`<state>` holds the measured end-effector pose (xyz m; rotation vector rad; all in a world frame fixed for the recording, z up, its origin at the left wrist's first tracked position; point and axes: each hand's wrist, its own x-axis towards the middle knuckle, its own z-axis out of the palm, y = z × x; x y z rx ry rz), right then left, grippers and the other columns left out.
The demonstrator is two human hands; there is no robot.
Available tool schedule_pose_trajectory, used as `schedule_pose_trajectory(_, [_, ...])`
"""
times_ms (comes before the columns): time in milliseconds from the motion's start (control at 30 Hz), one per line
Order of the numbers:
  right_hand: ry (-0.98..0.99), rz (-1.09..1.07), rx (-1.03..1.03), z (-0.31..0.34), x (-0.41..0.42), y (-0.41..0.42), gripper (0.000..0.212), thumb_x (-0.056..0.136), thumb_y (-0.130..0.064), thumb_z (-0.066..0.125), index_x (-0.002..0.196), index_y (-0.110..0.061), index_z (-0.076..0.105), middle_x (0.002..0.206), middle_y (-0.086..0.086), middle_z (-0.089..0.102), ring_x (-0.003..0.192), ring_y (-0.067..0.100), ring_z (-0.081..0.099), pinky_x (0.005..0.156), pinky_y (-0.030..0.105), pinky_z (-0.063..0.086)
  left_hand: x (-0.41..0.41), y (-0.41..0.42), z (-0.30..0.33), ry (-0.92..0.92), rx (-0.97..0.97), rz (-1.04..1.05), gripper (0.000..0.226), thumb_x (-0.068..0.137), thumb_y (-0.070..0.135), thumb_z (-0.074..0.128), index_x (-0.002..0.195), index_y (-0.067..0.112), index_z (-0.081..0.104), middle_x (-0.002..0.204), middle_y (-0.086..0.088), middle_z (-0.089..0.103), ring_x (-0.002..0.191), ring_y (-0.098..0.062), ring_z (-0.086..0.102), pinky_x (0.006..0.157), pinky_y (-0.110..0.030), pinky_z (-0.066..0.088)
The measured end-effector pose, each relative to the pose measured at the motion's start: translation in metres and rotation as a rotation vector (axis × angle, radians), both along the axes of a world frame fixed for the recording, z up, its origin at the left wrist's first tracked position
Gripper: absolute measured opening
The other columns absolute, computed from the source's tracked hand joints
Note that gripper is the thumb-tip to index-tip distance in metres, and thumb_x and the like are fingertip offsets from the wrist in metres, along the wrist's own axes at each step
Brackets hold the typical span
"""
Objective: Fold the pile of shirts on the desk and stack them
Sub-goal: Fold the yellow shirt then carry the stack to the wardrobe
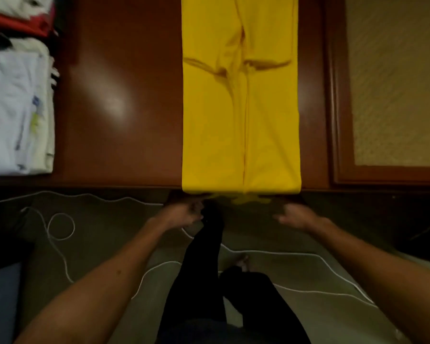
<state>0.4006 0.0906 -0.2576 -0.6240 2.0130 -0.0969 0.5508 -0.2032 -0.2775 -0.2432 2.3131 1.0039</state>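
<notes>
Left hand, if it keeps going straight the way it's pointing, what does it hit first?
Probably the hanging hem of the yellow shirt at the desk edge, just beyond the left hand; depth is unclear.

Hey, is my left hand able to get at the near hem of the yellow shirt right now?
Probably yes. The left hand is just below the desk edge, right by the yellow shirt where its hem hangs over, with nothing visible between them.

yellow shirt: matt cloth | desk: glossy polished wood | folded stack: soft cloth
</notes>
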Motion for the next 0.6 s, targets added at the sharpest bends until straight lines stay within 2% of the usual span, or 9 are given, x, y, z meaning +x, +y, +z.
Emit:
schedule_pose_trajectory(33, [0.014, -0.010, -0.032, -0.011, 0.001, 0.000, 0.063, 0.095, -0.026, 0.060, 0.150, -0.018, 0.031, 0.153, 0.016, 0.035, 0.136, 0.032, 0.038, 0.106, 0.028, 0.030, -0.003, 0.005, -0.006, 0.003, 0.009, 0.021, 0.049, 0.086, 0.036, 0.057, 0.131, 0.017, 0.053, 0.125, -0.009, 0.061, 0.116, -0.027, 0.057, 0.105, -0.039, 0.042])
schedule_pose_trajectory(100, [0.022, -0.128, -0.158, -0.029, 0.009, 0.005, 0.057, 0.090, -0.019, 0.067, 0.142, -0.013, 0.044, 0.142, 0.018, 0.048, 0.126, 0.031, 0.049, 0.100, 0.031, 0.038, 0.000, 0.017, -0.022, 0.024, 0.025, 0.109, 0.046, 0.087, 0.028, 0.060, 0.130, 0.012, 0.056, 0.125, -0.003, 0.059, 0.119, -0.021, 0.056, 0.103, -0.020, 0.038])
schedule_pose_trajectory(167, [0.034, -0.294, -0.276, -0.035, 0.027, 0.012, 0.037, 0.087, -0.015, 0.070, 0.122, -0.017, 0.060, 0.113, 0.012, 0.065, 0.096, 0.017, 0.064, 0.078, 0.028, 0.048, 0.005, 0.026, -0.028, 0.015, 0.120, 0.304, 0.030, 0.087, 0.014, 0.067, 0.116, 0.006, 0.068, 0.117, -0.003, 0.063, 0.114, -0.022, 0.059, 0.090, -0.007, 0.039])
schedule_pose_trajectory(200, [0.034, -0.373, -0.319, -0.032, 0.039, 0.016, 0.024, 0.086, -0.013, 0.071, 0.109, -0.019, 0.064, 0.096, 0.006, 0.068, 0.077, 0.005, 0.063, 0.066, 0.025, 0.047, 0.013, 0.031, -0.025, 0.000, 0.176, 0.416, 0.017, 0.086, 0.006, 0.069, 0.103, 0.008, 0.072, 0.109, -0.003, 0.066, 0.105, -0.018, 0.061, 0.085, -0.010, 0.044])
schedule_pose_trajectory(267, [0.017, -0.547, -0.404, -0.020, 0.064, 0.024, 0.015, 0.084, -0.010, 0.072, 0.084, -0.024, 0.066, 0.073, -0.005, 0.063, 0.055, -0.002, 0.053, 0.054, 0.024, 0.041, 0.034, 0.045, -0.009, -0.001, 0.241, 0.552, 0.019, 0.085, -0.003, 0.069, 0.086, 0.016, 0.073, 0.086, -0.001, 0.069, 0.076, -0.002, 0.060, 0.068, -0.016, 0.046])
schedule_pose_trajectory(333, [-0.027, -0.686, -0.452, -0.001, 0.087, 0.030, 0.017, 0.084, -0.008, 0.072, 0.076, -0.023, 0.067, 0.071, -0.006, 0.062, 0.057, 0.003, 0.050, 0.056, 0.024, 0.041, 0.060, 0.057, 0.009, 0.009, 0.283, 0.607, 0.025, 0.083, -0.010, 0.066, 0.082, 0.014, 0.072, 0.071, 0.012, 0.067, 0.057, 0.008, 0.054, 0.057, -0.007, 0.039])
schedule_pose_trajectory(400, [-0.098, -0.752, -0.471, 0.022, 0.103, 0.035, 0.011, 0.086, -0.007, 0.071, 0.082, -0.017, 0.069, 0.077, -0.006, 0.061, 0.059, 0.002, 0.049, 0.055, 0.015, 0.041, 0.080, 0.065, 0.032, 0.014, 0.333, 0.678, 0.030, 0.083, -0.010, 0.066, 0.079, 0.020, 0.072, 0.071, 0.017, 0.068, 0.064, 0.005, 0.055, 0.060, -0.008, 0.040])
schedule_pose_trajectory(467, [-0.140, -0.793, -0.493, 0.048, 0.116, 0.040, 0.008, 0.088, -0.007, 0.069, 0.088, -0.015, 0.069, 0.086, -0.005, 0.062, 0.068, 0.001, 0.053, 0.059, 0.011, 0.043, 0.097, 0.070, 0.056, 0.008, 0.369, 0.765, 0.028, 0.085, -0.006, 0.066, 0.083, 0.022, 0.072, 0.081, 0.013, 0.068, 0.070, 0.000, 0.056, 0.063, -0.012, 0.042])
schedule_pose_trajectory(600, [-0.136, -0.857, -0.567, 0.099, 0.130, 0.042, 0.014, 0.089, -0.008, 0.067, 0.097, -0.019, 0.068, 0.097, 0.003, 0.062, 0.083, 0.014, 0.056, 0.069, 0.025, 0.046, 0.111, 0.079, 0.109, -0.032, 0.480, 0.957, 0.017, 0.090, 0.001, 0.063, 0.094, 0.014, 0.073, 0.082, -0.004, 0.063, 0.069, -0.014, 0.051, 0.059, -0.025, 0.042])
